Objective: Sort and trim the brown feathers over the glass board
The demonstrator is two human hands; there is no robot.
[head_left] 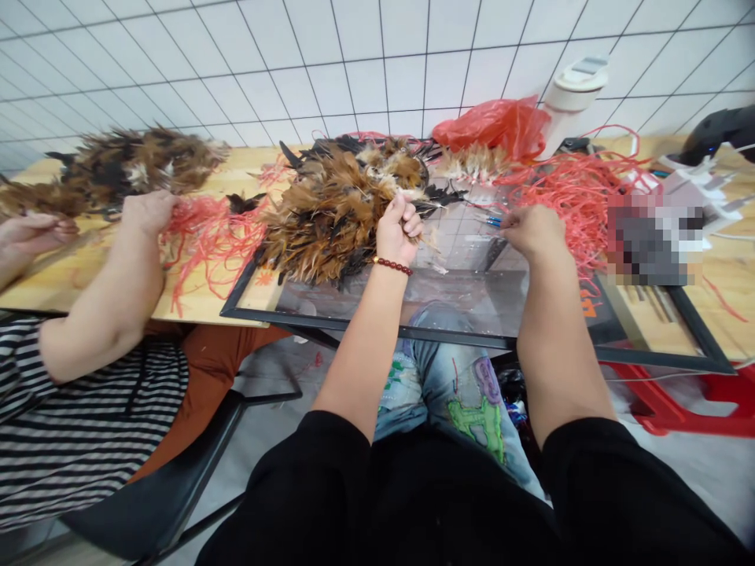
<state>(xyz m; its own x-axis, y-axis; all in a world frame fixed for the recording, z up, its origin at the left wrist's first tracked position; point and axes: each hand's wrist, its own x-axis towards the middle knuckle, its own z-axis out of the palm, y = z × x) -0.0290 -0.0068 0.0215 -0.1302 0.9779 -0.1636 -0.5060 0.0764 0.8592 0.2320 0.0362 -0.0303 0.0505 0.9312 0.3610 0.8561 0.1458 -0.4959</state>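
Bordering the right side of the brown-black feather bundle (330, 212) on the black-framed clear panel (489, 291): left hand (398, 228), fingers curled together; cannot tell whether they clamp a feather. Right hand (535, 230) pinched on a small blue implement (494, 222), type unclear. Pink plastic twine (575, 200) tangled beside it. Orange marking (588, 305) too blurred to read.

Premises are presenting as a small feather-craft workshop. Brown feathers (330, 212) are lying heaped just beside the fingers of the left hand (396, 233); red strips (572, 196) are tangling beyond those of the right hand (536, 230). Well left of both, a second person (88, 424) is sitting at the same wooden table (241, 163), facing more feathers (135, 161).
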